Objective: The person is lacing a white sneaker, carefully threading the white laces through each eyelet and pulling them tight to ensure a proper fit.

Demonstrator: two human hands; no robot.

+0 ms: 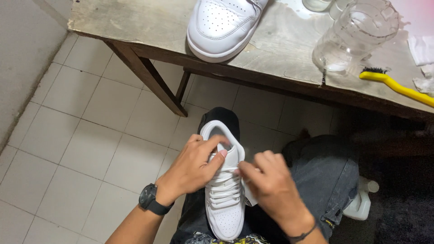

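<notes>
Sneaker, white and laced, lies on the person's lap at six o'clock in the view, toe toward the body and heel opening toward twelve. Open tiled floor spreads from seven to ten o'clock, with free room on that side; toward three o'clock the jeans and a white plastic jug crowd close. The table edge runs just past the heel at twelve o'clock, apart from it.

Left hand comes in from eight o'clock, wrist bent, fingers curled over the collar and thumb pressed on the tongue, gripping the sneaker. A black watch sits on that wrist. Right hand comes in from five o'clock, fingers pinched at the laces on the sneaker's three o'clock side; it holds something white there, whether lace or cloth I cannot tell.

On the worn wooden table, a second sneaker overhangs the near edge at twelve o'clock. At two o'clock stand a clear plastic jar and a yellow brush.
</notes>
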